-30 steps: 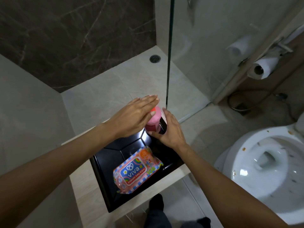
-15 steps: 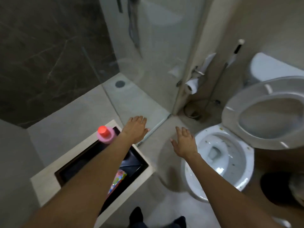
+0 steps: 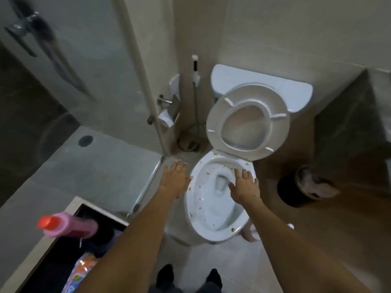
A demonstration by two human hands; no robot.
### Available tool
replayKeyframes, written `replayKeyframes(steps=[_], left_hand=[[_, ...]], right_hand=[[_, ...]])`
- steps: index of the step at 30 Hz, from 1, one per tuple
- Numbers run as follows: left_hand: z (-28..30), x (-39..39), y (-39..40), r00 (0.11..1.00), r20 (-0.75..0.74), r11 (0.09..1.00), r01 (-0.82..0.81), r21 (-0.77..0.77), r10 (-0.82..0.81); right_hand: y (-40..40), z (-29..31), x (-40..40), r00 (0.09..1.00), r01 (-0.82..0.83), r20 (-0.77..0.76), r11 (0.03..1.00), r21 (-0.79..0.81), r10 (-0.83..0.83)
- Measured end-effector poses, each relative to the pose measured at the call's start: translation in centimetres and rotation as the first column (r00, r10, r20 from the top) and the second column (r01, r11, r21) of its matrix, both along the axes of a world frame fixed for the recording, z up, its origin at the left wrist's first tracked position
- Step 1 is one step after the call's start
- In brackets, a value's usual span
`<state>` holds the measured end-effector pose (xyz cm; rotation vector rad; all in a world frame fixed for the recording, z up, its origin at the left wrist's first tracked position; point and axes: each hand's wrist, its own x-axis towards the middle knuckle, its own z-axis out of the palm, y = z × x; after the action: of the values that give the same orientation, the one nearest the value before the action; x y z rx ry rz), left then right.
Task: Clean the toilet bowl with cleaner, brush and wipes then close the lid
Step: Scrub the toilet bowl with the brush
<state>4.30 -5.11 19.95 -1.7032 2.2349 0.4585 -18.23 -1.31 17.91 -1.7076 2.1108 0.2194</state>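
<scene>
**Fingers spread and bare over a dirty bowl**

Fingers of our left hand are straight and slightly spread, holding nothing, beside the bowl's left rim. Our right hand hangs over the bowl the same way, flat, fingers apart and empty.

The bowl is speckled with small yellow and brown bits on its wall and rim. Seat and lid are both raised against the tank. Our supplies sit well off to the left: the pink cleaner with its orange cap stands in the black tray, and the wipes lie below it, partly hidden by our left arm. We cannot see a brush.

We judge that no cleaning has begun. The main risk is that bare hands this near the soiled rim brush against it. Turning back for the cleaner, our left arm could sweep the bottle over, since it stands tall near the tray's edge. The raised seat could also drop if we bump it.
</scene>
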Motion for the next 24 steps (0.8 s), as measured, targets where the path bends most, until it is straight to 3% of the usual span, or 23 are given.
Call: replayKeyframes(steps=[13, 20, 24], left_hand=[[-1.7, -10.6, -5.8, 0.922, -0.009, 0.919, 0.388, 0.064, -0.388], [-2.3, -14.8, -8.0, 0.836, -0.019, 0.836, 0.548, 0.038, -0.548], [-1.6, -18.0, -10.2, 0.776, 0.026, 0.773, 0.63, -0.071, -0.63]], right_hand=[[3.5, -2.3, -8.5, 0.912, 0.409, -0.027, 0.908, 0.088, -0.408], [5.7, -3.5, -10.2, 0.849, 0.528, -0.028, 0.843, 0.103, -0.528], [7.1, -4.8, -11.3, 0.831, 0.556, -0.046, 0.823, 0.114, -0.555]])
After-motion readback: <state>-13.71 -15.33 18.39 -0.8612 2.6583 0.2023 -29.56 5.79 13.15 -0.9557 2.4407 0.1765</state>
